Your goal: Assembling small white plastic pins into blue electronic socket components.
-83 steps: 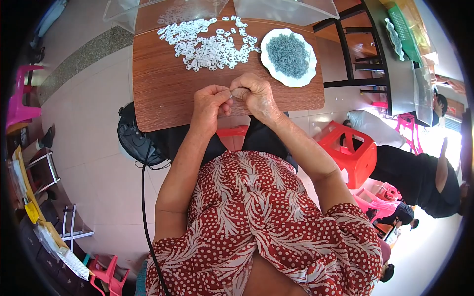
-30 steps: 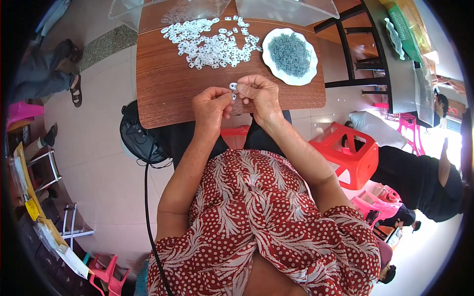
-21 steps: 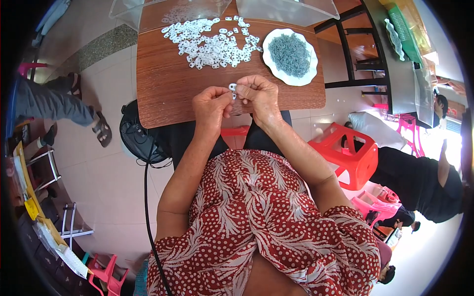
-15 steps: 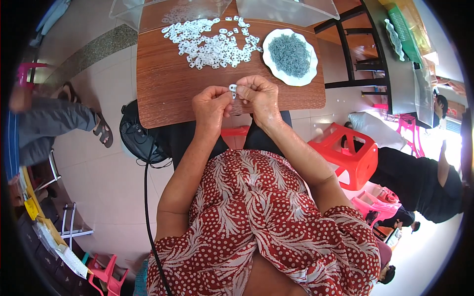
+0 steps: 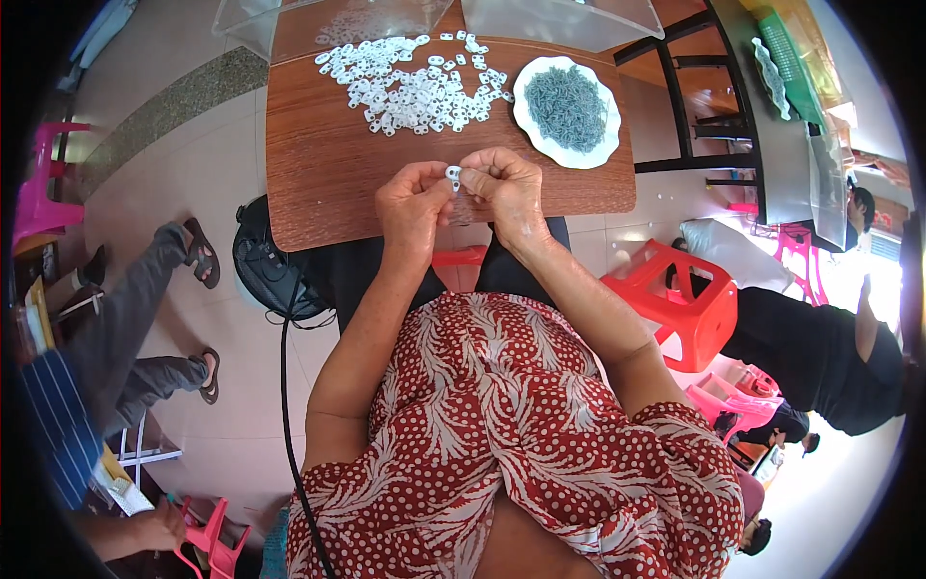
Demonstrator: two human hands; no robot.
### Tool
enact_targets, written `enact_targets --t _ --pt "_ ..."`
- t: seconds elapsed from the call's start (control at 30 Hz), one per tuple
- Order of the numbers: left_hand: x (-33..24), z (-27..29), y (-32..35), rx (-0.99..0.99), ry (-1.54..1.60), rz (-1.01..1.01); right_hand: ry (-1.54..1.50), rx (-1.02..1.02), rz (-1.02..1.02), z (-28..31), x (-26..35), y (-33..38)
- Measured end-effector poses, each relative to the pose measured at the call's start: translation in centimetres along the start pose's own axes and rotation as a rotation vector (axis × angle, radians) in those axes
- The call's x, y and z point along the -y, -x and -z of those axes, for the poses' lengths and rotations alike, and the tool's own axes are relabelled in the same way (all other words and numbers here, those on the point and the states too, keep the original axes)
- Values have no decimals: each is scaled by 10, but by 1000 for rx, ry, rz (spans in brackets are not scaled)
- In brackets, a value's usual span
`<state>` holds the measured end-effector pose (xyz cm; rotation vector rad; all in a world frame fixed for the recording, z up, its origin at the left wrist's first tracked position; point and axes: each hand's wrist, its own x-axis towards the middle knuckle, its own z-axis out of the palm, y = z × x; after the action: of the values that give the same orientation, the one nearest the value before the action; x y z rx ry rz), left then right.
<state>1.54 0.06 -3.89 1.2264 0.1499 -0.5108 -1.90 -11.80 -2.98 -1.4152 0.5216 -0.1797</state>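
Observation:
Between my two hands, above the table's near edge, is a small white plastic piece point(image 5: 452, 172) with holes in it. My left hand point(image 5: 415, 201) pinches it from one side with thumb and fingers closed. From the other side my right hand point(image 5: 505, 189) closes on it too, thumb and forefinger at its edge. Whether a screw is in the piece is too small to tell. Beyond my hands lies a loose pile of similar white plastic pieces point(image 5: 424, 101). To its right a white scalloped plate point(image 5: 600, 152) holds a heap of small grey screws point(image 5: 567, 106).
The brown wooden table point(image 5: 328, 183) has clear plastic bins point(image 5: 569, 21) at its far edge. A black bag point(image 5: 275, 265) hangs by its left side, a cable running down. A red stool point(image 5: 680, 299) stands on the right. A person in sandals point(image 5: 135, 347) is at the left.
My hands stay almost still, with the white piece turned or shifted slightly between the fingers. The person on the left has walked nearer the lower left, uncovering a pink stool.

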Motion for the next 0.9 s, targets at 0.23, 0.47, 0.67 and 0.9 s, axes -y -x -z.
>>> enact_targets --t 0.23,0.47,0.67,0.9 --pt "2 -2 1 1 -1 -29 16 3 9 -1 1 0" --pt "5 -2 0 -4 -30 -59 -19 -1 -36 0 1 1" --pt "7 -2 0 -2 -39 -71 -9 -21 -27 2 -5 1" --pt "7 -2 0 -13 -35 -65 4 -19 21 -1 -6 1"
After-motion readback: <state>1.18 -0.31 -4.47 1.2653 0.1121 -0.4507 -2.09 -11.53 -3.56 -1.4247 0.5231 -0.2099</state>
